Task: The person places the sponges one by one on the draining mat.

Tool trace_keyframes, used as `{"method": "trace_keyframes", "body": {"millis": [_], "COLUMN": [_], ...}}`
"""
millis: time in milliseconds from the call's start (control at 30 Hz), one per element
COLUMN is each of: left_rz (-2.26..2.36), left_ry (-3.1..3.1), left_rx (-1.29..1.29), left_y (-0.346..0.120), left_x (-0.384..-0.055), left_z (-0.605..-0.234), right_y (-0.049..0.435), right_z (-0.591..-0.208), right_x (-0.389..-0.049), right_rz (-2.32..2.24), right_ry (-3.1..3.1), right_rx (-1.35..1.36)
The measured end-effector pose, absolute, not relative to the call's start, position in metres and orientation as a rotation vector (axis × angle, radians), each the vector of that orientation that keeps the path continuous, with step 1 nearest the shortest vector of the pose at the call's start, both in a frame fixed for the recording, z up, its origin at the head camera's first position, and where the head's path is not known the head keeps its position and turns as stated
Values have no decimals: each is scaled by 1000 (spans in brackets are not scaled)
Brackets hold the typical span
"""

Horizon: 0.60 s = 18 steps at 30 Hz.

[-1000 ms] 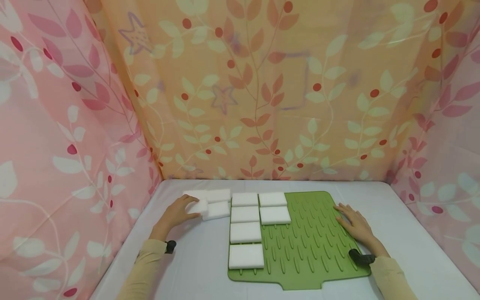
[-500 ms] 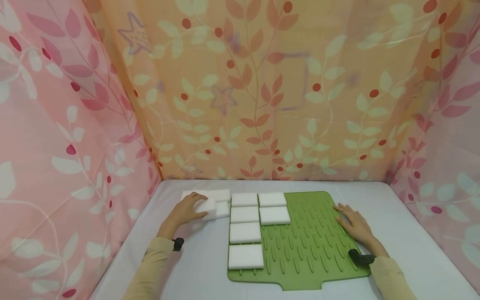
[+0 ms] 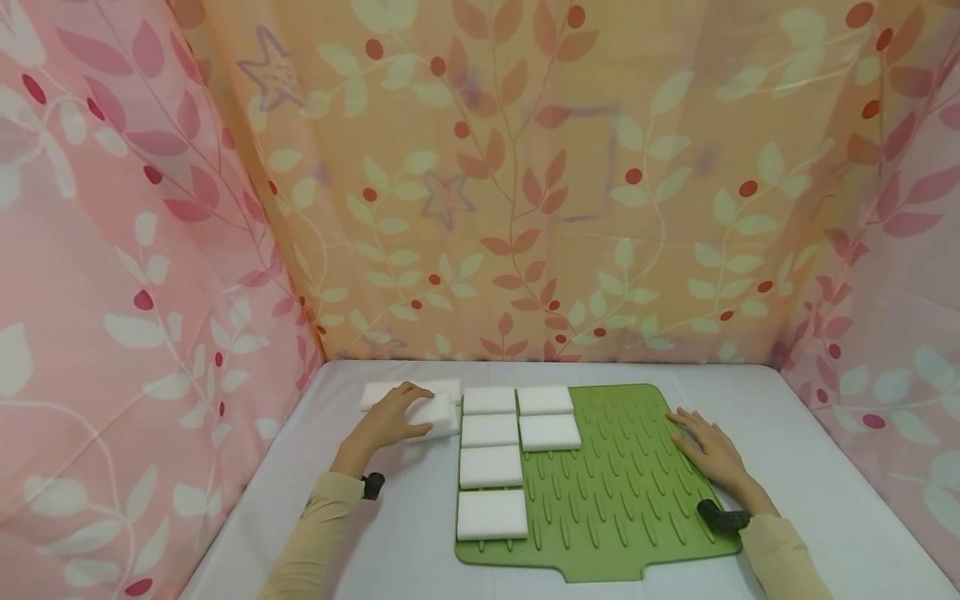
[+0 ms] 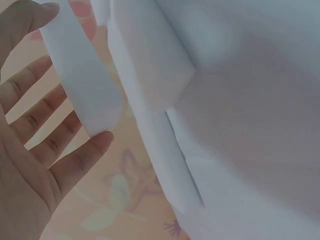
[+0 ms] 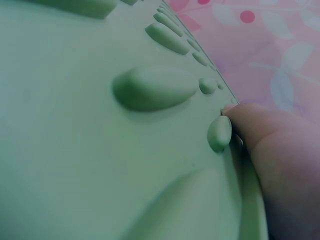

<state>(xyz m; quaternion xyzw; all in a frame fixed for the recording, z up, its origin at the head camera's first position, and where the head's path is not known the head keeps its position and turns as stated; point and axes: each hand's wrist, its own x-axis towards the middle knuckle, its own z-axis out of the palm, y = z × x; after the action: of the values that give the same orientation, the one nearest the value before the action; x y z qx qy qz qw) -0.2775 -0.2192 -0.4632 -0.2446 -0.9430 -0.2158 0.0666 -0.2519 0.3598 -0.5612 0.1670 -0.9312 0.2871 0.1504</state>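
My left hand [image 3: 386, 421] pinches a white sponge block [image 3: 433, 410] between thumb and fingers, left of the green ridged mat [image 3: 615, 492]. In the left wrist view this sponge [image 4: 85, 80] is held up with its narrow side showing, apart from other white blocks. More white sponges [image 3: 446, 387] lie behind and beneath it, partly hidden. On the mat, several sponges [image 3: 492, 514] form a full column at the left edge, with two more [image 3: 550, 432] in the second column. My right hand [image 3: 712, 450] rests on the mat's right edge, its thumb [image 5: 285, 155] along the rim.
A white cloth [image 3: 390, 517] covers the table. Patterned curtains [image 3: 525, 208] stand close behind it and on both sides. The mat has a tab [image 3: 603, 571] at its near edge, and rows of raised ridges on its right part.
My left hand has moved to the right with the sponge, from the outer side of the loose sponges toward the mat's left edge. The right hand and mat stay still.
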Motion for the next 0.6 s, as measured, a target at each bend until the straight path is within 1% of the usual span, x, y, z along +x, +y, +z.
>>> {"method": "trace_keyframes", "body": {"millis": [600], "left_rz": [-642], "left_ry": [-2847], "left_rx": [-731], "left_y": [-184], "left_x": [-272], "left_z": [-459], "right_y": [363], "right_z": [-568], "right_x": [-256], "right_rz": [830], "right_ry": [-2676], "right_rx": [480]}}
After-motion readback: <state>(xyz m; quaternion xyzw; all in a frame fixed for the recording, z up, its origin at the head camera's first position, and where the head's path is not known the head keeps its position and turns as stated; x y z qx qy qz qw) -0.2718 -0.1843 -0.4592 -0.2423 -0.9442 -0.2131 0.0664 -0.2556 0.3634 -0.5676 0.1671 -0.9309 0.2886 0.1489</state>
